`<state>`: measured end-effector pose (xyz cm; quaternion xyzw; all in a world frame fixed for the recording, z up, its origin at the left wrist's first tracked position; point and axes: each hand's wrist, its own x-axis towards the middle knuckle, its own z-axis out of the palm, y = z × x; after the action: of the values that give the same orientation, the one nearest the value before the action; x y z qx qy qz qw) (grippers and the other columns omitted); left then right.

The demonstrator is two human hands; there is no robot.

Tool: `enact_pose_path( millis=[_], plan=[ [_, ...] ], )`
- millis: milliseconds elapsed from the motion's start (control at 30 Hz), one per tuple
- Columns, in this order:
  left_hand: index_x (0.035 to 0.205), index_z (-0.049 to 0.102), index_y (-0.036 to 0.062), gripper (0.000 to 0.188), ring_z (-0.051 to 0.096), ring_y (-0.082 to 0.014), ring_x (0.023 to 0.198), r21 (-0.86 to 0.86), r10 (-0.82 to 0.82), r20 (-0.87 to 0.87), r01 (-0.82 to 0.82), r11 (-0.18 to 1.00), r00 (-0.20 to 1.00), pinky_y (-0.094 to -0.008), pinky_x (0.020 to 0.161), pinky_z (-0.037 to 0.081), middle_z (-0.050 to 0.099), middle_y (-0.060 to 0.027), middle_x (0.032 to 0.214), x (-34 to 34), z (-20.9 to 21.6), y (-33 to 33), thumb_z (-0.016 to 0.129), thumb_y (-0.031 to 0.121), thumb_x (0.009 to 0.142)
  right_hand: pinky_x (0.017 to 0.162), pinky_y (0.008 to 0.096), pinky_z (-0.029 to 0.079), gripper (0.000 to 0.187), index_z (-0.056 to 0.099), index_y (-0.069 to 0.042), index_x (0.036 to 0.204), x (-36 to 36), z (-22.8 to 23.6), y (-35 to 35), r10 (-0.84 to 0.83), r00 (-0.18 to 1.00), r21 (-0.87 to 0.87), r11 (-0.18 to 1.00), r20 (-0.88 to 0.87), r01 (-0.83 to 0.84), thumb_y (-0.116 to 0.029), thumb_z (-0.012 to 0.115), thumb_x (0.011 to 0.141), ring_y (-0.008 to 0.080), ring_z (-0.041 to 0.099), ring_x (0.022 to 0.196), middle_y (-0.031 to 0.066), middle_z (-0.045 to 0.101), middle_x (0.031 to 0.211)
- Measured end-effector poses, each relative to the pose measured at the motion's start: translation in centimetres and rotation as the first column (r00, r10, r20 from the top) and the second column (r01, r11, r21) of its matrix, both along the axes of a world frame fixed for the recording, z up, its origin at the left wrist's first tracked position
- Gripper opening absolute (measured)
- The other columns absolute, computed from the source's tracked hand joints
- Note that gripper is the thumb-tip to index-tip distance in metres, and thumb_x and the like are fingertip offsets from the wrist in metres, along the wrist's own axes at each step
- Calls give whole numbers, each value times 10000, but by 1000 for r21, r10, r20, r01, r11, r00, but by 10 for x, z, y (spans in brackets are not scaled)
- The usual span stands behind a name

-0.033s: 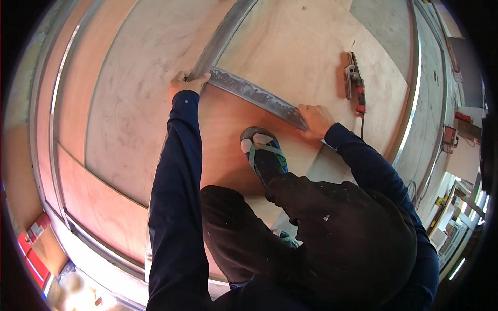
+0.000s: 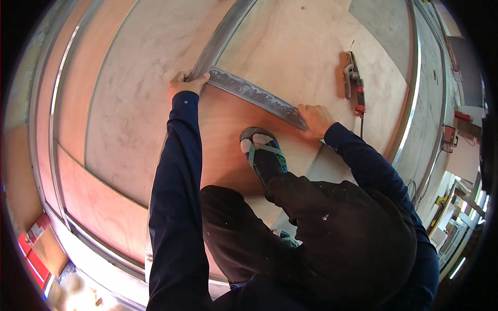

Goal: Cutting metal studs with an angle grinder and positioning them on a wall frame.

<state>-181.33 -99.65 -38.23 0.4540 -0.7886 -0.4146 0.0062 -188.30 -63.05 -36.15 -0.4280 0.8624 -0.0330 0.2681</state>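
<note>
A short grey metal bar (image 2: 254,96), its top smeared with pale patches, meets a longer grey metal bar (image 2: 223,39) at its left end. Around the long bar, right at this joint, my left hand (image 2: 185,85) is closed with the thumb on the top edge. My right hand (image 2: 315,121) is closed on the other end of the short bar, its fingertips hidden. Between the bars and my knees, my foot in a strapped sandal (image 2: 263,150) rests on the plywood.
On the plywood sheet (image 2: 290,46), to the right, lies a red and black power tool (image 2: 355,85) with a cord. Metal rails (image 2: 58,103) edge the left side. A red box (image 2: 37,228) is at lower left. A shelf with goods (image 2: 451,217) stands far right.
</note>
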Motion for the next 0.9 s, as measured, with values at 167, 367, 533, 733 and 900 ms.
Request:
enact_pose_path(
  millis=[167, 367, 533, 733, 900],
  plan=[
    [985, 695, 46, 502, 662, -177, 786, -42, -8, 11, 8, 999, 1000, -305, 740, 506, 704, -88, 865, -2, -4, 3, 839, 367, 626, 699, 468, 488, 471, 501, -26, 968, -4, 2, -1, 5, 999, 67, 998, 37, -8, -298, 729, 658, 401, 615, 798, 210, 625, 856],
    [990, 688, 18, 504, 655, -168, 773, 17, -23, -149, 26, 1000, 989, -299, 724, 506, 704, -104, 869, 7, -30, -15, 834, 347, 637, 688, 471, 482, 474, 501, -18, 958, -3, -4, -3, 37, 999, -57, 998, 9, -37, -292, 734, 650, 417, 609, 754, 210, 622, 807],
    [1025, 680, 22, 475, 658, -180, 815, -73, -50, -131, 41, 996, 990, -303, 746, 507, 703, -107, 923, 2, -20, -2, 814, 316, 677, 706, 466, 482, 505, 515, -6, 969, -6, -6, 5, 37, 999, -70, 997, 37, -34, -331, 730, 648, 410, 612, 789, 216, 622, 831],
    [1048, 673, 25, 479, 655, -182, 853, 30, -22, -117, 26, 999, 993, -310, 768, 502, 699, -104, 956, 4, -11, 1, 803, 329, 700, 724, 459, 488, 493, 523, -4, 965, -4, 2, -1, 3, 999, -8, 1000, 44, -3, -308, 736, 640, 397, 618, 821, 212, 631, 869],
    [1066, 673, 51, 483, 657, -194, 877, -11, -56, -134, 55, 998, 989, -318, 791, 498, 699, -99, 970, 10, -19, -10, 789, 355, 709, 712, 462, 485, 508, 513, -3, 964, -1, 6, -7, 3, 1000, 7, 1000, 29, -3, -322, 746, 644, 403, 613, 798, 211, 622, 839]
  ],
)
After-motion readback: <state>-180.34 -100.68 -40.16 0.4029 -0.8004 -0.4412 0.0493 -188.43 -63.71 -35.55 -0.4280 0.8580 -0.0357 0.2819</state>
